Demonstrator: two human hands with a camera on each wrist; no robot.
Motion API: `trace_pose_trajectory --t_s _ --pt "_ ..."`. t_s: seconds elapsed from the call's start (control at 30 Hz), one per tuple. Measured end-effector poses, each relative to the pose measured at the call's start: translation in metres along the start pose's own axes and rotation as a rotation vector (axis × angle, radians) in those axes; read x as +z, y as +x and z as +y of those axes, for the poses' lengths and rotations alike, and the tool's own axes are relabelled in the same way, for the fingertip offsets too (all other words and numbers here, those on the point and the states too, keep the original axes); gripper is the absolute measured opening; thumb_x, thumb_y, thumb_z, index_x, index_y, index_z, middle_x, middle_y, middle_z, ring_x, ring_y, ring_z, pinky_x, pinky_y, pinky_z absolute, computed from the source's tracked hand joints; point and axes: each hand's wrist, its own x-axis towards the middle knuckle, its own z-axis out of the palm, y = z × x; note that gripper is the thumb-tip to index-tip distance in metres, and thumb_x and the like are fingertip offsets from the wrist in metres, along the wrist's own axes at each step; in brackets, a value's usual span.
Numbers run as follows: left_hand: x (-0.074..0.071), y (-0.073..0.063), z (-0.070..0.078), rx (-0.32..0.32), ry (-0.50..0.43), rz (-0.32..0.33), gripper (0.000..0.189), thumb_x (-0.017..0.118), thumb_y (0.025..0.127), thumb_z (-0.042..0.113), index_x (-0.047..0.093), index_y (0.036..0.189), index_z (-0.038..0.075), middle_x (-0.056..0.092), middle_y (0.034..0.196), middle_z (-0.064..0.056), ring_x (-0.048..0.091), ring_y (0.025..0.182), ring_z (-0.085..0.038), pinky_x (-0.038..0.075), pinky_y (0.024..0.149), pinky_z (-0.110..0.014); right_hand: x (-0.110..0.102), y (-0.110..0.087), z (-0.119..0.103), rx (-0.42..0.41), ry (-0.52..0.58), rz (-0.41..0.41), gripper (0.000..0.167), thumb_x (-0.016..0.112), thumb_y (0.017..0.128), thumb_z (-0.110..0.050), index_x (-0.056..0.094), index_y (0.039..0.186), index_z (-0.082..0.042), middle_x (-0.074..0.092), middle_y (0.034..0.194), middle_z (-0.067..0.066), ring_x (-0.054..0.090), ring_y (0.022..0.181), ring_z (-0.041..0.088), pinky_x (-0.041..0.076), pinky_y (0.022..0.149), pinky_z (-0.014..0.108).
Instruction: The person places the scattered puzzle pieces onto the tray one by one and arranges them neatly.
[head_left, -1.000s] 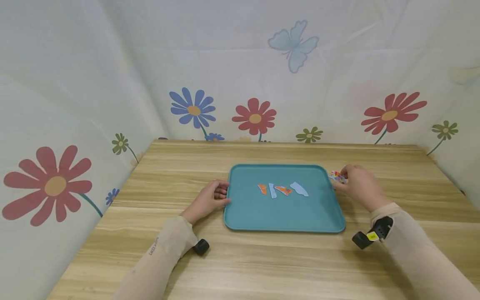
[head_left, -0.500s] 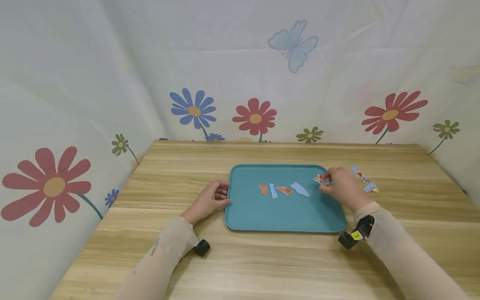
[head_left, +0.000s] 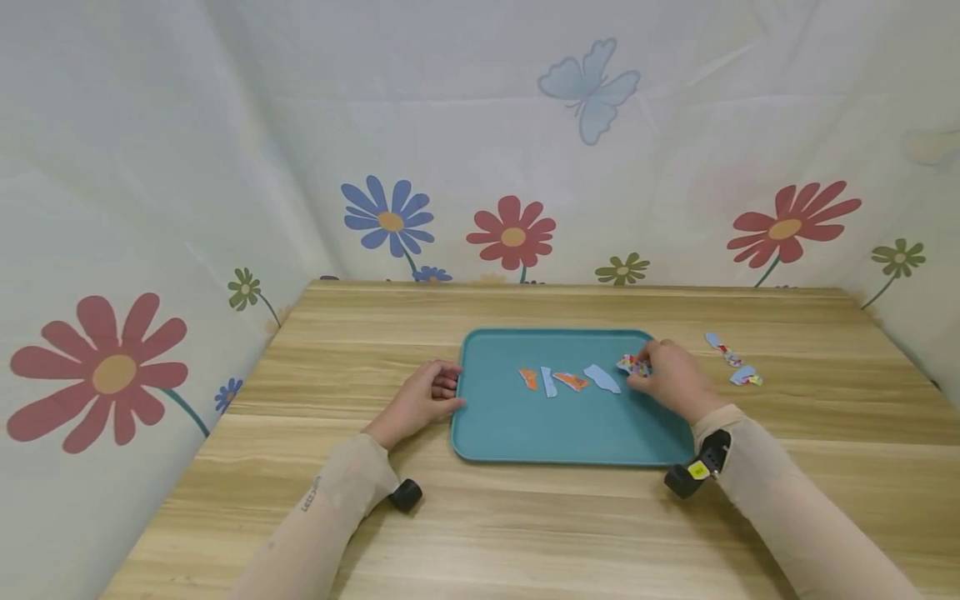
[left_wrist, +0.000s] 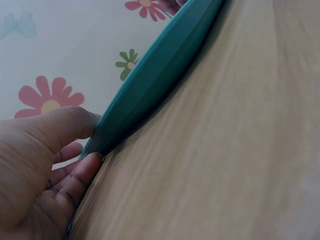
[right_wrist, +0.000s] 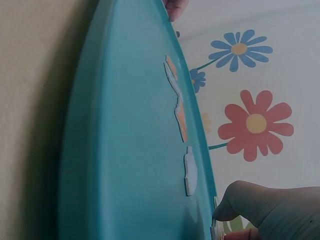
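Observation:
My right hand (head_left: pixel 675 379) pinches a multicoloured, ragged-edged flat piece (head_left: pixel 632 364) between thumb and fingers, over the right part of the teal tray (head_left: pixel 555 433). To its left on the tray lie, in a loose row, a wide pale blue piece (head_left: pixel 602 378), an orange piece (head_left: pixel 572 381), a narrow pale blue strip (head_left: pixel 549 382) and a small orange piece (head_left: pixel 528 379). My left hand (head_left: pixel 423 396) holds the tray's left edge; the left wrist view shows thumb and fingers at the rim (left_wrist: pixel 155 70). My right fingers partly hide the held piece.
Right of the tray, on the wooden table (head_left: pixel 525 533), lie more ragged pieces: a blue one with colours (head_left: pixel 746 376), a multicoloured one (head_left: pixel 730 356) and a small blue one (head_left: pixel 712 339). A flower-printed curtain (head_left: pixel 450 125) stands behind and beside the table.
My right hand has carried the multicoloured piece leftward from the table beyond the tray's right edge to over the tray, beside the wide pale blue piece. My left hand stays at the rim.

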Motion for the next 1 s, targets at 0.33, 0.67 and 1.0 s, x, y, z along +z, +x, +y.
trace_pose_trajectory --t_s 0.33,0.67,1.0 --pt "0.0000 0.0017 -0.0003 -0.009 0.002 -0.005 0.050 0.070 0.087 0.006 0.049 0.132 0.000 0.055 0.118 -0.016 0.058 0.103 -0.022 0.051 0.090 -0.030 0.0087 0.0014 -0.0005 0.012 -0.026 -0.010 0.041 0.071 0.081 -0.021 0.062 0.105 0.011 0.059 0.091 0.021 0.052 0.074 0.026 0.048 0.069 0.042" --pt "-0.0006 0.0013 0.0000 -0.006 0.006 0.004 0.050 0.070 0.087 0.007 0.049 0.131 -0.001 0.056 0.117 -0.017 0.059 0.102 -0.022 0.052 0.088 -0.027 0.0087 -0.0008 -0.0006 0.034 -0.083 -0.026 0.042 0.071 0.083 -0.027 0.064 0.108 0.006 0.060 0.099 0.021 0.055 0.074 0.025 0.051 0.068 0.045" --pt "-0.0004 0.0019 -0.0002 -0.008 0.001 0.000 0.050 0.070 0.086 0.006 0.049 0.131 -0.001 0.055 0.117 -0.017 0.058 0.103 -0.023 0.052 0.089 -0.029 0.0016 -0.0018 -0.0026 0.034 -0.066 -0.015 0.043 0.070 0.084 -0.026 0.063 0.114 0.004 0.060 0.104 0.022 0.059 0.080 0.027 0.053 0.069 0.045"
